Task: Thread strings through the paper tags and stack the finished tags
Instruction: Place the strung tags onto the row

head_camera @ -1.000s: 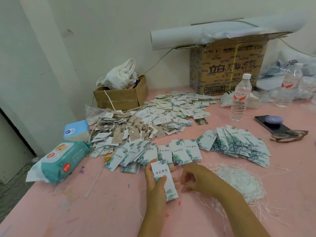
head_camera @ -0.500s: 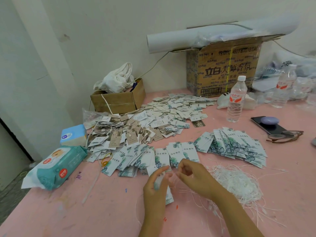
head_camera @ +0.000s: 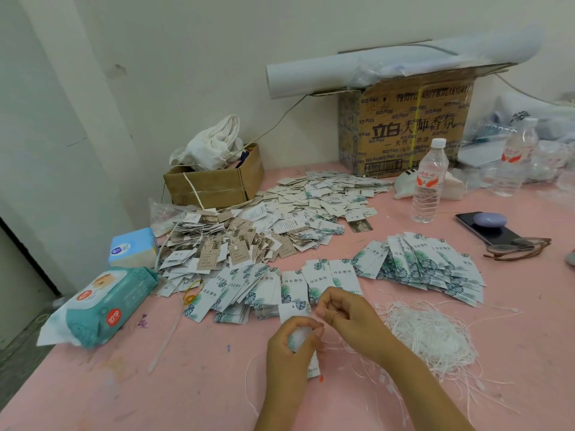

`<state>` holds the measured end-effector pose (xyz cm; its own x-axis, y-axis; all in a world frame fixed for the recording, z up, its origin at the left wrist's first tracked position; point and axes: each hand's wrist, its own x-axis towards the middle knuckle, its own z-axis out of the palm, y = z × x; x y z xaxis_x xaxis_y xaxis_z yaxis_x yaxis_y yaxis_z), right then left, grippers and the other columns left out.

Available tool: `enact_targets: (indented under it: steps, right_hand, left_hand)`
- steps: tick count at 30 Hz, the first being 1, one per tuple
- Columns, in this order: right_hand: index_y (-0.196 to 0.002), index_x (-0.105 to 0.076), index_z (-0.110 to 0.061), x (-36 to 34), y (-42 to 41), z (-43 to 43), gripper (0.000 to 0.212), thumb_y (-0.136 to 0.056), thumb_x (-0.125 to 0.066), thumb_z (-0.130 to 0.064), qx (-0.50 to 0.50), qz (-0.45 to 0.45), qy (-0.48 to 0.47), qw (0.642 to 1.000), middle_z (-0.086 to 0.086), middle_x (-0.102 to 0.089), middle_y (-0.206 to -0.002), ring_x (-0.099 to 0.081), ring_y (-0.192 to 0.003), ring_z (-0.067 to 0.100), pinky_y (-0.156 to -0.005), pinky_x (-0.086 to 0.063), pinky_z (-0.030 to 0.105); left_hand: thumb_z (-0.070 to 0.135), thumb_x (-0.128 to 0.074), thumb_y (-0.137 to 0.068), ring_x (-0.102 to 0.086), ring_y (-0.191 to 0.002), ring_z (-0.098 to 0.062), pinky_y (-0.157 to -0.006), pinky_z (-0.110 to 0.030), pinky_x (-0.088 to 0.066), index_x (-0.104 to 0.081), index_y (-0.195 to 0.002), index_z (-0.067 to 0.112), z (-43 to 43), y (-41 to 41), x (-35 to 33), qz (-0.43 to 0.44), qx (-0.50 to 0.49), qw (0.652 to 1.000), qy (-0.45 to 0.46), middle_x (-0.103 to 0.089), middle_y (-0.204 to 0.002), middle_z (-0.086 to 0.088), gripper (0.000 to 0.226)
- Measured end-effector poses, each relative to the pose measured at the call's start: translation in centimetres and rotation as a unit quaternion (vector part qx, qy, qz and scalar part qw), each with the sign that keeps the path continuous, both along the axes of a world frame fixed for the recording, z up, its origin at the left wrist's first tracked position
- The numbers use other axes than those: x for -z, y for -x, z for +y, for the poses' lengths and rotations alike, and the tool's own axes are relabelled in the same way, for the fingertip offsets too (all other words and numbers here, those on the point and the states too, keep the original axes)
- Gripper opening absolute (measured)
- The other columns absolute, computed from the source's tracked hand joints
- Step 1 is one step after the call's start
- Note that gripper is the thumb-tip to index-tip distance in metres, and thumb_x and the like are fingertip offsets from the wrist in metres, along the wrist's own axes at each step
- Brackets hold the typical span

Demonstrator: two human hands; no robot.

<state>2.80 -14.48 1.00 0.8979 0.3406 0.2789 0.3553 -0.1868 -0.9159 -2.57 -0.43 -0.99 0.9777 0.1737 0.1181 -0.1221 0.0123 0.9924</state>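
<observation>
Left hand (head_camera: 289, 346): I see fingers curled around a flat paper tag (head_camera: 294, 309), at 6 o'clock on the table (head_camera: 186, 384).
Right hand (head_camera: 348, 318): fingertips pinched together; thread not visible to me.
Strings (head_camera: 429, 334): thin white tangle, 4 o'clock.

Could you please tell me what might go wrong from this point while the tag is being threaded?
1. The right hand works right beside the tangled string pile; pulling one string could drag several others along.
2. The left hand holds the tag just in front of the fanned row of tags, so a wrist or loose string might disturb that row.
</observation>
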Motion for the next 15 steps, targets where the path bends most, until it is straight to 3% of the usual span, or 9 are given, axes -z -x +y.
enact_targets:
  steps: [2, 5, 9, 12, 15]
  right_hand:
    - [-0.076, -0.058, -0.024, -0.17, 0.03, 0.05, 0.017, -0.092, -0.063, -0.019, 0.011, -0.006, -0.014, 1.0, -0.012, -0.037, -0.056, -0.031, -0.054, 0.005, -0.053, -0.028, 0.018]
    - [-0.08, -0.059, -0.022, -0.45, 0.1, -0.09, 0.016, -0.095, -0.058, -0.02, 0.006, -0.008, -0.04, 0.999, 0.004, -0.04, -0.06, -0.035, -0.059, 0.012, -0.057, -0.031, 0.024]
    - [-0.086, -0.066, -0.024, -0.54, 0.53, 0.51, 0.01, -0.093, -0.061, -0.019, -0.036, -0.003, -0.04, 0.999, 0.008, -0.051, -0.059, -0.05, -0.057, 0.014, -0.059, -0.048, 0.024]
    - [-0.089, -0.067, -0.03, -0.47, 0.62, 0.79, 0.016, -0.091, -0.064, -0.015, -0.026, -0.014, -0.016, 0.999, -0.001, -0.054, -0.058, -0.058, -0.055, 0.015, -0.058, -0.049, 0.028]
    - [-0.089, -0.068, -0.029, -0.45, 0.5, 0.5, 0.016, -0.092, -0.062, -0.014, -0.019, -0.024, -0.009, 0.999, 0.0, -0.057, -0.059, -0.054, -0.056, 0.016, -0.059, -0.044, 0.028]
  left_hand:
    - [0.016, -0.074, -0.083, -0.066, -0.056, -0.018, -0.044, -0.024, -0.049, -0.071, -0.076, 0.026, 0.0, -0.05, 0.18, 0.013, 0.018, 1.0, 0.003, -0.072, -0.073, -0.009, 0.013]
    - [0.02, -0.072, -0.086, -0.069, -0.062, -0.023, -0.049, -0.027, -0.051, -0.069, -0.08, 0.026, -0.08, -0.01, 0.35, 0.017, 0.037, 0.999, -0.013, -0.074, -0.08, -0.008, 0.009]
    - [0.014, -0.075, -0.084, -0.069, -0.083, -0.005, -0.067, -0.021, -0.055, -0.07, -0.102, 0.039, -0.18, -0.12, 0.47, 0.003, 0.031, 0.998, -0.052, -0.074, -0.098, 0.01, 0.032]
    - [0.011, -0.072, -0.086, -0.069, -0.077, -0.004, -0.063, -0.02, -0.054, -0.07, -0.094, 0.053, -0.25, -0.04, 0.21, 0.012, 0.027, 0.998, -0.059, -0.074, -0.093, 0.014, 0.043]
    - [0.035, -0.069, -0.083, -0.07, -0.074, -0.005, -0.061, -0.021, -0.054, -0.072, -0.097, 0.051, -0.5, 0.24, -0.5, 0.032, 0.02, 0.999, -0.01, -0.075, -0.091, 0.011, 0.022]
